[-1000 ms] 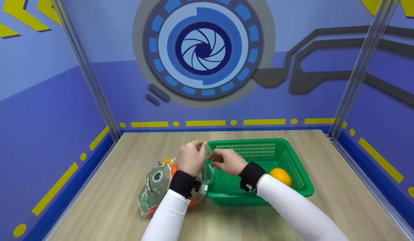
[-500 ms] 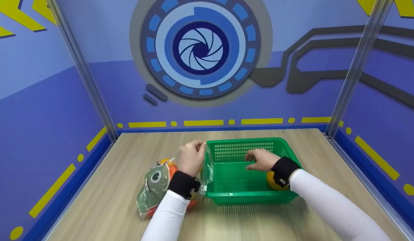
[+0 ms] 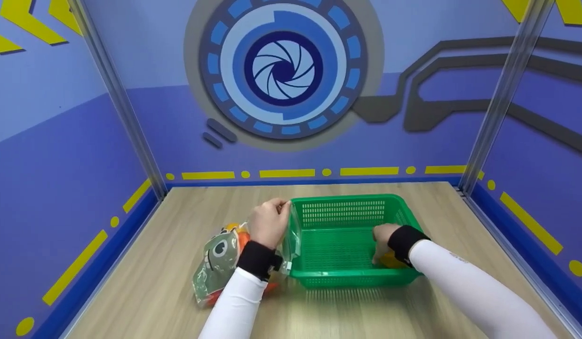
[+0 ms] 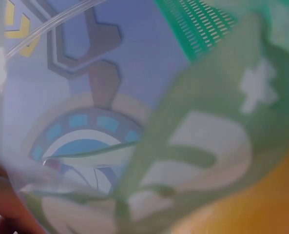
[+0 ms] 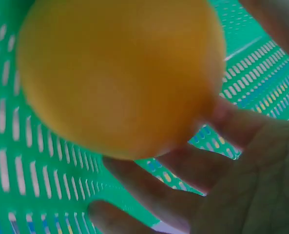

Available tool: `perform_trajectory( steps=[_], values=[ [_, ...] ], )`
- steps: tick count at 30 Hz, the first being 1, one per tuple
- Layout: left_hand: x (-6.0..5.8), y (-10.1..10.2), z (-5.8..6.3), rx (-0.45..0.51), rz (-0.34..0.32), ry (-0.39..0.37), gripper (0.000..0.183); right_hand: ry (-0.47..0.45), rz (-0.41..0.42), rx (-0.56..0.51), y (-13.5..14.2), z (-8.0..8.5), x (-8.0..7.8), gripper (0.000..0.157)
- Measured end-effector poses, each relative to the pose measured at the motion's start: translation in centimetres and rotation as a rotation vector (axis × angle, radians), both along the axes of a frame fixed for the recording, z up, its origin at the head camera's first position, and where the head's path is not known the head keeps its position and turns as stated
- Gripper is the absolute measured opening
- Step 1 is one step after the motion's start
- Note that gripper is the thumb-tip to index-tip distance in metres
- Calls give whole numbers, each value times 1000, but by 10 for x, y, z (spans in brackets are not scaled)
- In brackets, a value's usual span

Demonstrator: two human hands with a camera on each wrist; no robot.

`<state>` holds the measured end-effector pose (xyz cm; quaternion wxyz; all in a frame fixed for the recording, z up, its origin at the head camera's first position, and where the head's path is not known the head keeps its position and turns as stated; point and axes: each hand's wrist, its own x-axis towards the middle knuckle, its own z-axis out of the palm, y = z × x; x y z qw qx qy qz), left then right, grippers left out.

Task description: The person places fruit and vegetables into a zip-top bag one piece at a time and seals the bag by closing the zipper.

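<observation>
My left hand [image 3: 268, 221] pinches the upper edge of a clear plastic bag [image 3: 214, 270] at the basket's left rim. The bag has a green cartoon face print, and orange items show inside it. In the left wrist view, the green and white print [image 4: 195, 151] fills much of the frame beside the bag's transparent film. My right hand [image 3: 386, 239] reaches down into the green basket [image 3: 338, 274] at its right end. There its fingers curl round an orange [image 5: 120, 78], which is partly covered by the hand in the head view.
The basket has slotted walls and stands on a wooden table [image 3: 145, 263], right beside the bag. A blue printed panel [image 3: 403, 155] rises behind the table, and side panels with metal posts [image 3: 498, 103] flank it.
My right hand has left the bag's opening, moved right across the basket and lowered onto the orange. My left hand stays at the bag's edge.
</observation>
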<state>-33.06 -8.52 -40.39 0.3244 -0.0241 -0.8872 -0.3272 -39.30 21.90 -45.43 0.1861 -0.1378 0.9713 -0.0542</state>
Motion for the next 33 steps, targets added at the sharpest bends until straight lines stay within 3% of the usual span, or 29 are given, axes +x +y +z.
perform_trajectory(
  steps=[7, 14, 16, 18, 21, 23, 27, 33],
  values=[
    [0, 0, -1, -5, -14, 15, 19, -38, 43, 109, -6, -6, 5, 37],
    [0, 0, -1, -8, -6, 11, 19, -91, -38, 59, -11, -11, 1, 19],
    [0, -1, -1, -10, -1, 13, 19, -96, -39, 35, -14, -11, -2, 25],
    [0, -1, -2, -15, 3, 17, 18, -85, -13, 18, -17, -10, -5, 45],
    [0, -1, -2, -17, 2, 25, 18, -51, 15, -63, -23, -6, -8, 76],
    [0, -1, -1, -13, 3, 23, 18, -29, 22, -127, -28, -3, -10, 81],
    [1, 0, -1, 0, -1, 10, 18, 13, 32, -273, -45, 5, -11, 72],
    [0, 1, -1, 3, -2, 12, 18, 63, 69, -547, -77, 30, -4, 56]
  ],
)
